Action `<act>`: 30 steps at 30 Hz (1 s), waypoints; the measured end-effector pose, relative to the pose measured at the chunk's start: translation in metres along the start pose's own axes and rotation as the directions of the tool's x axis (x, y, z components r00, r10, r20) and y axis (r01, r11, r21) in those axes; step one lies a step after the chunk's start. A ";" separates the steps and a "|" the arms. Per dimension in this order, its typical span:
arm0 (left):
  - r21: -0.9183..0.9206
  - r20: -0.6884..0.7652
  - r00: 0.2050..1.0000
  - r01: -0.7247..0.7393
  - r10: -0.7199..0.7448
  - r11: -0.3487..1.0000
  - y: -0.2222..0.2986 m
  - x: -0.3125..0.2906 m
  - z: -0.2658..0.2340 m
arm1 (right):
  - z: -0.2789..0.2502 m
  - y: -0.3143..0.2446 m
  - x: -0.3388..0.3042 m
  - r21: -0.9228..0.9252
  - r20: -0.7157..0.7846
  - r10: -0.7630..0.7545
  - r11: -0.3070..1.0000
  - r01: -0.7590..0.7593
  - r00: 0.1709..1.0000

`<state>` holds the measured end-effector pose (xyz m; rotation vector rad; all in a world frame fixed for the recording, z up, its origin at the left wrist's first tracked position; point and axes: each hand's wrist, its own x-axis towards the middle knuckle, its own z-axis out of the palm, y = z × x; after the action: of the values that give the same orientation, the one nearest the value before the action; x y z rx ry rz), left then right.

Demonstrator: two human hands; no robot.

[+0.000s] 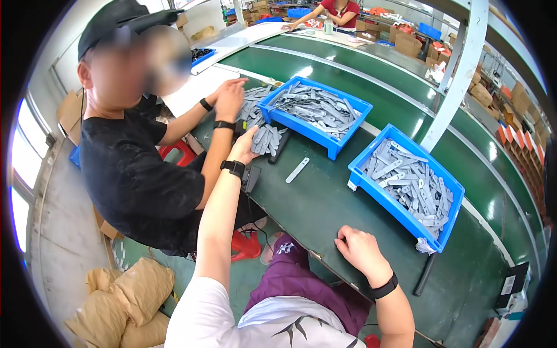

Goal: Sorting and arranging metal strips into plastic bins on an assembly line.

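Note:
Reaching far out to the left, my left hand grips a bunch of flat grey strips with rounded ends, their tips fanning out beyond the fingers. The palm side and thumb are partly hidden by the strips. My right hand rests at the near edge of the green table, its fingers curled in with nothing visible in them. One single grey strip lies on the table between my two hands. More loose strips are heaped behind my left hand, beside a co-worker's hands.
Two blue trays full of grey strips stand on the table. A co-worker in black is close on my left. A dark bar lies near the right tray. A white post rises behind; tan sacks lie on the floor.

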<state>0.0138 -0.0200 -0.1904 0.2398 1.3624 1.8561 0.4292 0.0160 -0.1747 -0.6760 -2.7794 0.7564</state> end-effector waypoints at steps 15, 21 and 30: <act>0.166 -0.084 0.962 -0.242 0.259 0.956 -0.003 -0.012 -0.028 | 0.001 -0.003 -0.002 -0.012 -0.001 -0.015 1.000 0.015 1.000; 0.871 0.238 0.531 -0.488 0.813 0.064 -0.017 -0.005 -0.020 | 0.002 -0.006 0.000 0.006 -0.027 -0.022 1.000 0.022 0.999; 0.895 0.435 0.696 -0.407 0.572 -0.185 -0.043 -0.055 0.031 | 0.001 -0.006 -0.001 0.006 -0.010 -0.035 0.999 0.035 0.999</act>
<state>0.0885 -0.0321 -0.1993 1.6746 2.8021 0.9157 0.4276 0.0107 -0.1727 -0.6265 -2.7714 0.7521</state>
